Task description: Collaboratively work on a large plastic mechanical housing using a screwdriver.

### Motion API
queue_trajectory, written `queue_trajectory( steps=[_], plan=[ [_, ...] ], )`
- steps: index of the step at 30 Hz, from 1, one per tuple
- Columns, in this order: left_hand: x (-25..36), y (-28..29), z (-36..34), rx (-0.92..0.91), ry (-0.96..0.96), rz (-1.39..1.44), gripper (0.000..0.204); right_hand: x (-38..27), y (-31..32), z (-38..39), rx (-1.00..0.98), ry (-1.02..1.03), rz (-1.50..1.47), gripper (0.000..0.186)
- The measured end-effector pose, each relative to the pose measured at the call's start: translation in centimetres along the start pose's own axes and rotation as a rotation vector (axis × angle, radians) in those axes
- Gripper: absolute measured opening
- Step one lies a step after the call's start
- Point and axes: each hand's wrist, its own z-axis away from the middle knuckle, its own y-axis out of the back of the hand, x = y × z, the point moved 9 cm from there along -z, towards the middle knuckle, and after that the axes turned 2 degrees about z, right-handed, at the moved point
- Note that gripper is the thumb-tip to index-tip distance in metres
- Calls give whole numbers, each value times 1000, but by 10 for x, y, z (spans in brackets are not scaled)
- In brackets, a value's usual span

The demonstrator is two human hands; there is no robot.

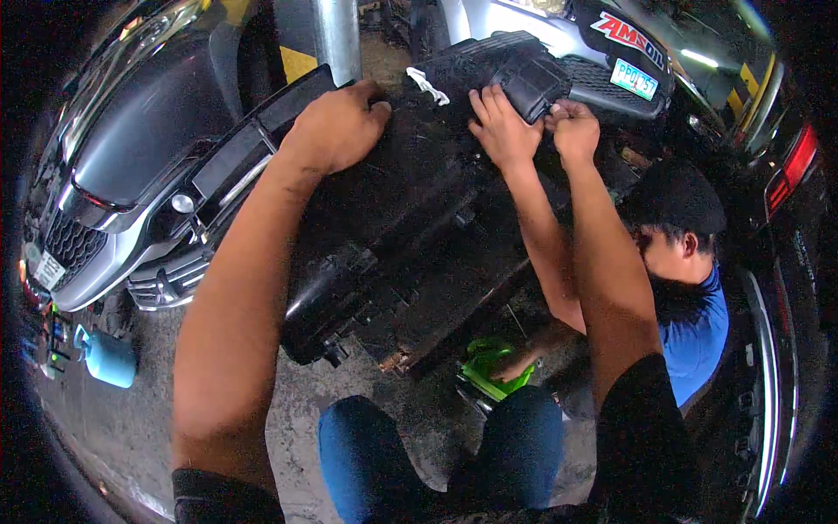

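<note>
A black plastic box (528, 79) sits at the far side of a dark work surface. My right hand (574, 133) is closed at its right corner, fingertips pinched on the edge. Beside it, another person's hand (508, 127) spreads over the front of the box. My left hand (336, 129) is at the far left of the surface, next to a black panel (292, 103); its fingers curl down, and what they hold, if anything, is hidden. Between my forearms lies a long black plastic part (336, 284) with a rounded end. A crumpled white scrap (428, 86) is left of the box.
A co-worker in a blue shirt (703, 323) crouches at the right, one hand in a green container (496, 367). Car bumpers (161, 249) stand at the left. Behind them rises a metal pole (337, 39). A light blue canister (109, 358) is on the floor.
</note>
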Motion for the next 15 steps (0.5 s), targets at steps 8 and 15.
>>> queue_trajectory(
  steps=[8, 15],
  plan=[
    [6, 5, 2, 3, 32, -9, 40, 4, -1, -9, 54, 154, 347, 28],
    [4, 3, 1, -23, 20, -16, 41, 6, -4, -8, 19, 5, 459, 38]
  ],
)
